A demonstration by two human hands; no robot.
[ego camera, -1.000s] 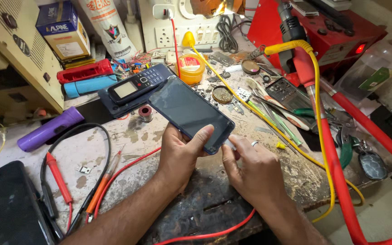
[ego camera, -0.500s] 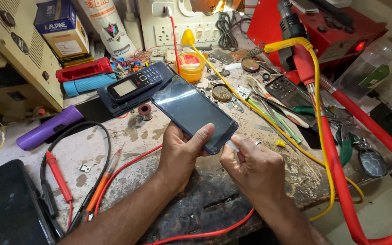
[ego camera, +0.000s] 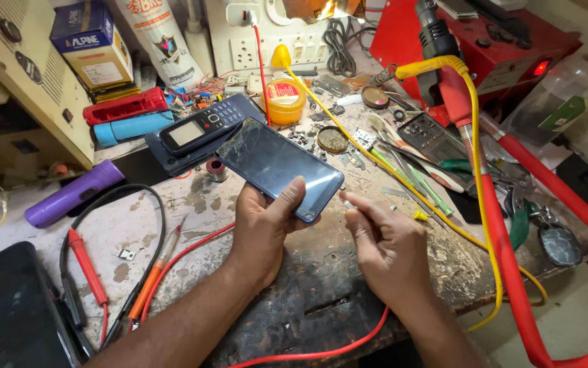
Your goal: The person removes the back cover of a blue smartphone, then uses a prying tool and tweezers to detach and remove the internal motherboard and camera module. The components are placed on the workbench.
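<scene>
Dark blue smartphone (ego camera: 277,165), screen cracked, tilted above bench.

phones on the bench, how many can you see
2: a cracked smartphone held in the left hand, and a keypad phone lying on the bench just behind it. More may be hidden in the clutter.

Left hand (ego camera: 264,225) curled in a grip, right hand (ego camera: 387,247) pinching fingertips together.
</scene>
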